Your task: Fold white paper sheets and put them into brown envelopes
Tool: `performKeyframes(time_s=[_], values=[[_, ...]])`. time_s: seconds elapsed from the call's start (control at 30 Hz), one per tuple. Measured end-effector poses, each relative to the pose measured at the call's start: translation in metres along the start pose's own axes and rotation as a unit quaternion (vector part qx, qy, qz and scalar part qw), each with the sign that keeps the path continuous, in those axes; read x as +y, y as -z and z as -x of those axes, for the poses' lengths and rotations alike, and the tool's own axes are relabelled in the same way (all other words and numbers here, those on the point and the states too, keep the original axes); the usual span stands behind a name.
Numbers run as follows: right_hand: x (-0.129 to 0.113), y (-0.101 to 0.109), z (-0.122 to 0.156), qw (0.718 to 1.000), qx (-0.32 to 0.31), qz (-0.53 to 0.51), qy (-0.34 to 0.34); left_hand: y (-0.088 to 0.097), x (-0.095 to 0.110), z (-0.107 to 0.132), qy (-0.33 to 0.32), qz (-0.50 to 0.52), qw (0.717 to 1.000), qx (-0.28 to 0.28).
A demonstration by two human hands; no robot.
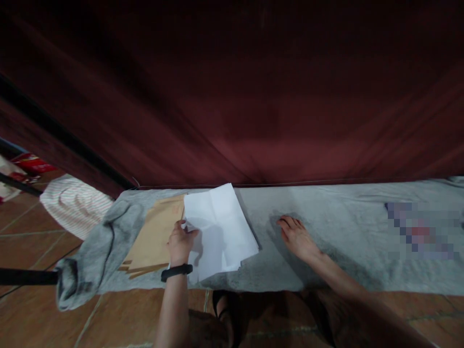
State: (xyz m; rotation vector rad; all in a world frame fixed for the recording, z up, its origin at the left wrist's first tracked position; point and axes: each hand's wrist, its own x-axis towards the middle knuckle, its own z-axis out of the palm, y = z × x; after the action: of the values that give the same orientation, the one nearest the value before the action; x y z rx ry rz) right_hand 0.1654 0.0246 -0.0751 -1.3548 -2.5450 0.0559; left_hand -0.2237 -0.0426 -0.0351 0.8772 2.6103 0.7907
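Left forearm (174, 309) extends, fingers (178, 224) at left edge of white paper (219, 212)

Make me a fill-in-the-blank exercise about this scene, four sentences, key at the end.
1. The wristband is worn on the person's ____ wrist.
2. The left hand is at the border between the brown stack and the ____ sheets.
3. The right hand, over the grey cloth, holds ____.
4. The pale cloth at far left has a ____ pattern.

Missing words: left; white; nothing; striped.
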Motion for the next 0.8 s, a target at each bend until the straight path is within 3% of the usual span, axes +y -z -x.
performKeyframes(time_s=[0.2,0.33,0.57,0.8], values=[[0.002,-0.001,-0.002,1.0,0.009,-0.029,-0.003,-0.003,-0.01,-0.014,-0.021,0.09,0.995,-0.022],[-0.01,-0.002,-0.009,0.989,0.018,-0.148,0.009,0.0,-0.017,-0.015,-0.023,0.132,0.991,-0.013],[-0.069,-0.009,-0.016,0.918,0.005,-0.397,0.001,0.003,-0.023,-0.016,-0.026,0.183,0.982,-0.034],[-0.095,-0.022,-0.046,0.874,-0.013,-0.477,-0.097,0.008,-0.03,-0.017,-0.034,0.202,0.975,-0.081]])
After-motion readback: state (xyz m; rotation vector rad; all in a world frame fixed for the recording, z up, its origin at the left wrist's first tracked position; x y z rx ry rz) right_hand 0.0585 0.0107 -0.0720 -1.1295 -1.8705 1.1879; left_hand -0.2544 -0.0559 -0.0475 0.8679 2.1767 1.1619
